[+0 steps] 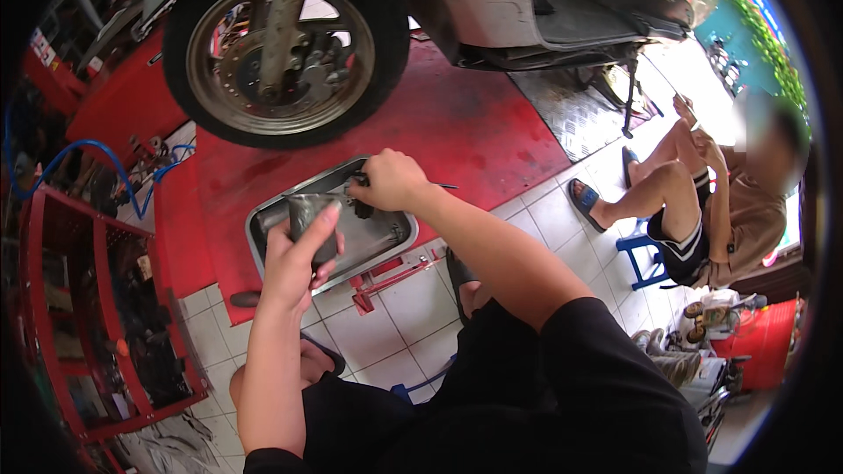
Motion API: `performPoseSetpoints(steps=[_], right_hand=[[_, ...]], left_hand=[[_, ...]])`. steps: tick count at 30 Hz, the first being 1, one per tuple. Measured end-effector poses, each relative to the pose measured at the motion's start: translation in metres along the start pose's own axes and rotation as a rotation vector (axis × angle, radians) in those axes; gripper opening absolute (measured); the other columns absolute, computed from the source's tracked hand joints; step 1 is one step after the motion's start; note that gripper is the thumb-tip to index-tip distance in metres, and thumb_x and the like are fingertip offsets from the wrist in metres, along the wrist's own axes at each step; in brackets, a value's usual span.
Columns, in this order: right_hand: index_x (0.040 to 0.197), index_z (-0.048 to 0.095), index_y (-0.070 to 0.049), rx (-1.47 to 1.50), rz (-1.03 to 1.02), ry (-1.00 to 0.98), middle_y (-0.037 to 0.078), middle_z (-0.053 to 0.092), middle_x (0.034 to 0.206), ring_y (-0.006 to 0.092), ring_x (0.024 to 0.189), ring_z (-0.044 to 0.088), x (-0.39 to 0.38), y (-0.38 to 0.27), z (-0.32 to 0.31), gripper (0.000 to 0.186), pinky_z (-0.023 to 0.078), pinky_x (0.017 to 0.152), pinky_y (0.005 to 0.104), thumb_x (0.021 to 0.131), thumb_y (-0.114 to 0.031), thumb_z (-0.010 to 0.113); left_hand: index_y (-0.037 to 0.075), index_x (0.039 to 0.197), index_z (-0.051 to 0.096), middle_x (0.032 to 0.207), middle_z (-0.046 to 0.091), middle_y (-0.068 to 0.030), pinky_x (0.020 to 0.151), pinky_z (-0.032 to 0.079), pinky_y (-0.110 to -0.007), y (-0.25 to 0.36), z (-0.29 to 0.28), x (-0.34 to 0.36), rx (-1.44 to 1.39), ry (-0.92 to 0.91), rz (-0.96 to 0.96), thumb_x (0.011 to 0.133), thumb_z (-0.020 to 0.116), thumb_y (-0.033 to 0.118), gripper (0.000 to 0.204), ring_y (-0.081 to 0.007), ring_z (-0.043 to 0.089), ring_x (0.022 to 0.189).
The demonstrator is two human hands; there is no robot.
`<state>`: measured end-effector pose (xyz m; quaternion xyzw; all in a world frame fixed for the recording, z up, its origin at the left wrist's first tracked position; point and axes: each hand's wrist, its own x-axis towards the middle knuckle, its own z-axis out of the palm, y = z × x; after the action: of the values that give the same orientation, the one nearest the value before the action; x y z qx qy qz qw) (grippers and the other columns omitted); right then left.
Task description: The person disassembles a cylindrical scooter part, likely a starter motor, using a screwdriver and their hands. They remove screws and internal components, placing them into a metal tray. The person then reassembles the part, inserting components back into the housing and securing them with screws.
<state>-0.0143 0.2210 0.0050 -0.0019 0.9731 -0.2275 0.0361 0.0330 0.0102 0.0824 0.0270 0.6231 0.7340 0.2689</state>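
My left hand [294, 265] is closed around a dark grey, smooth-sided piece [309, 213] whose kind I cannot make out, held up over the near left side of a metal tray [389, 252]. The fingers of my right hand [393, 181] are bent down at the tray's far right side, closed on a small black part [361, 200]. That part is mostly hidden by the fingers, so its kind does not show. A few small dark pieces [397, 233] lie on the tray's bottom at the right.
The tray sits on a red lift platform [474, 114], below a scooter's front wheel [285, 61]. A red shelf rack [114, 298] stands left, with a blue hose [105, 154] above. Another person [738, 193] sits right on a blue stool [643, 259].
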Motion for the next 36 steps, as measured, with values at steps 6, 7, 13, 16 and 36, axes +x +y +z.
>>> performPoseSetpoints(steps=[6, 7, 13, 16, 36], right_hand=[[0.081, 0.077, -0.006, -0.094, -0.041, -0.068, 0.018, 0.072, 0.082, 0.0359, 0.081, 0.072, 0.002, -0.003, 0.008, 0.038, 0.059, 0.076, 0.0444, 0.078, -0.043, 0.068], [0.081, 0.077, -0.007, -0.145, -0.065, -0.067, 0.017, 0.072, 0.083, 0.0349, 0.081, 0.072, 0.000, -0.002, 0.010, 0.036, 0.059, 0.075, 0.0437, 0.078, -0.042, 0.069], [0.085, 0.078, -0.010, -0.370, -0.218, -0.117, 0.012, 0.074, 0.090, 0.0305, 0.088, 0.073, 0.002, -0.010, 0.025, 0.028, 0.059, 0.074, 0.0425, 0.077, -0.036, 0.071], [0.089, 0.078, -0.012, -0.414, -0.255, -0.119, 0.010, 0.075, 0.094, 0.0299, 0.091, 0.073, 0.003, -0.016, 0.040, 0.018, 0.058, 0.077, 0.0418, 0.081, -0.026, 0.069], [0.107, 0.064, -0.001, -0.399, -0.371, -0.124, 0.017, 0.071, 0.103, 0.0292, 0.087, 0.074, -0.009, -0.019, 0.082, 0.026, 0.059, 0.067, 0.0384, 0.084, -0.012, 0.065]], left_hand=[[0.009, 0.089, 0.056, 0.074, 0.059, -0.0068, 0.033, 0.028, -0.022, -0.003, -0.042, 0.015, -0.547, 0.150, -0.114, 0.094, 0.063, 0.051, 0.043, -0.0094, 0.044, 0.041], [0.009, 0.089, 0.056, 0.074, 0.059, -0.0068, 0.033, 0.028, -0.022, -0.003, -0.043, 0.016, -0.610, 0.155, -0.122, 0.095, 0.063, 0.051, 0.043, -0.0097, 0.044, 0.041], [0.006, 0.092, 0.057, 0.076, 0.056, -0.0036, 0.033, 0.026, -0.021, 0.008, -0.038, 0.015, -0.719, 0.221, -0.124, 0.095, 0.062, 0.049, 0.043, -0.0089, 0.040, 0.041], [0.006, 0.092, 0.056, 0.076, 0.056, -0.0032, 0.032, 0.026, -0.021, 0.010, -0.036, 0.020, -0.750, 0.194, -0.143, 0.095, 0.062, 0.049, 0.043, -0.0089, 0.039, 0.041], [0.006, 0.092, 0.056, 0.078, 0.057, -0.0054, 0.033, 0.027, -0.022, 0.003, -0.056, 0.016, -0.760, 0.148, -0.179, 0.094, 0.064, 0.049, 0.044, -0.0100, 0.042, 0.042]])
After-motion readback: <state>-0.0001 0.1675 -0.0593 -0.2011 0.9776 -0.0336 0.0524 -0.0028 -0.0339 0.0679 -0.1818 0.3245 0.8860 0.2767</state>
